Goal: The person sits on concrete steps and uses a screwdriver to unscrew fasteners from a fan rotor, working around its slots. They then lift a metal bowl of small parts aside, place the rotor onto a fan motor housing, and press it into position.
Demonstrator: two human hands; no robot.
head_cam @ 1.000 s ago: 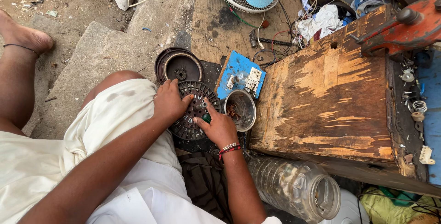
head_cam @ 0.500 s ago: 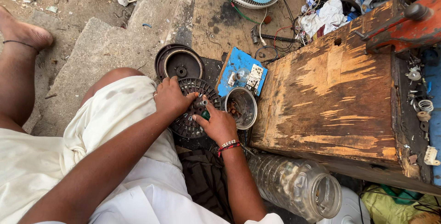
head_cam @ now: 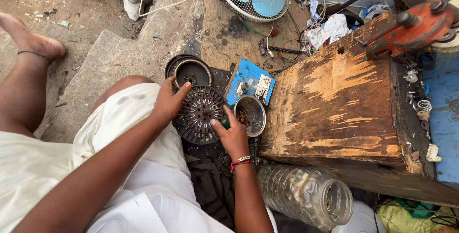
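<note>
On the ground beside a worn wooden bench, a slotted round motor plate is steadied by the left hand while a green-handled tool, gripped in the right hand, is applied; firm, steady pressure seems required.

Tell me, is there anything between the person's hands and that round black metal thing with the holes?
No. The left hand already grips the rim of the round slotted part, and the right hand presses a small green-handled tool onto it. Nothing visible sits between them.

Metal bowl and wooden bench tight beside slotted disc; bare concrete leftward.
</note>
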